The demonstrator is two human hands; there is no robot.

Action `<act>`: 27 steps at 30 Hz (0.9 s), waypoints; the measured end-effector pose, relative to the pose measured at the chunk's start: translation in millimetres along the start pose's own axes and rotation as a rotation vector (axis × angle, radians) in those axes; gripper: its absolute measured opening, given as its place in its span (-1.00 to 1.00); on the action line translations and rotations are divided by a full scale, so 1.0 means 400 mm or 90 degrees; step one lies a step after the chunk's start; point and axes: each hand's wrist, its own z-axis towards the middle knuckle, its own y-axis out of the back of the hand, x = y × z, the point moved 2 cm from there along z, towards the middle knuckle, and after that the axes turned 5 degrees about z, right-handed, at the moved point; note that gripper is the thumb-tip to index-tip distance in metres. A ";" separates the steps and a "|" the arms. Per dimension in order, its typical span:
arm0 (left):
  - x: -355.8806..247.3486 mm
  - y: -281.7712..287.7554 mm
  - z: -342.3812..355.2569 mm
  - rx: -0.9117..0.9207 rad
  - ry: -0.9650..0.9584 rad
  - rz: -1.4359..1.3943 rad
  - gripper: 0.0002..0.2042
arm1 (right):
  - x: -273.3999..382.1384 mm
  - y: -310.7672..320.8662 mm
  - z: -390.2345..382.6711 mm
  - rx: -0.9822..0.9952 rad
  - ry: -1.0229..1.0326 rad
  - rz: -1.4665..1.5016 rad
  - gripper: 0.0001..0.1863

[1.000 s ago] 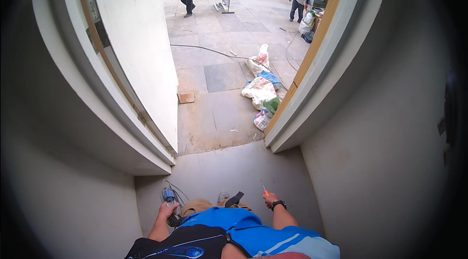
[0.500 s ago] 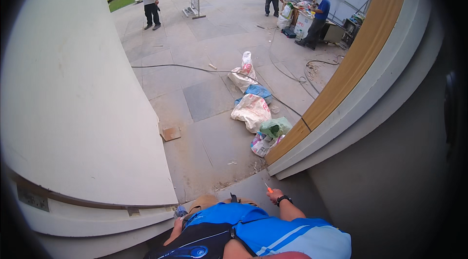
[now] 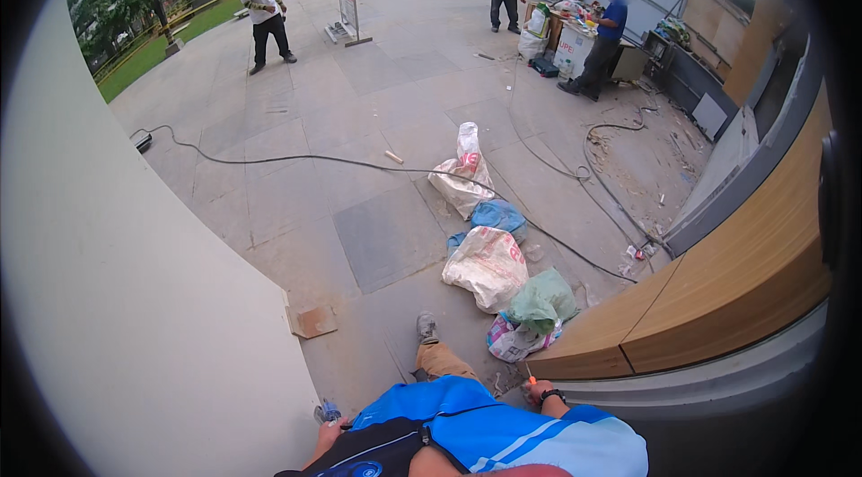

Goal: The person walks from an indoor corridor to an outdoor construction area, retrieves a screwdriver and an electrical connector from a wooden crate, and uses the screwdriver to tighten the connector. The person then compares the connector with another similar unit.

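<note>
My right hand (image 3: 539,392), with a dark watch on its wrist, is closed round the orange handle of a screwdriver (image 3: 532,379). The thin shaft points up and away, close to the base of the wood-faced wall (image 3: 575,353). At lower left, my left hand (image 3: 332,428) is closed on a small, clear bluish plastic item (image 3: 329,411). Its exact kind is too small to make out. That hand is beside the lower edge of the white wall (image 3: 206,297). My body covers part of both forearms.
Sacks (image 3: 487,269) and a green bag (image 3: 544,299) lie ahead, right of my shoe (image 3: 426,326). A black cable (image 3: 314,157) crosses the paving. A brown tile (image 3: 314,322) rests by the left wall. Farther off are a sign stand (image 3: 348,12), a cluttered table (image 3: 575,42) and several people.
I have moved forward through the opening, and a shoe now shows in front. The sacks appear nearer and more paving shows on both sides. Both hands still hold their things.
</note>
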 end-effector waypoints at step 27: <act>-2.034 0.250 1.266 -0.031 -0.132 0.060 -0.51 | 1.971 -0.505 0.481 -0.094 0.047 -0.362 -0.58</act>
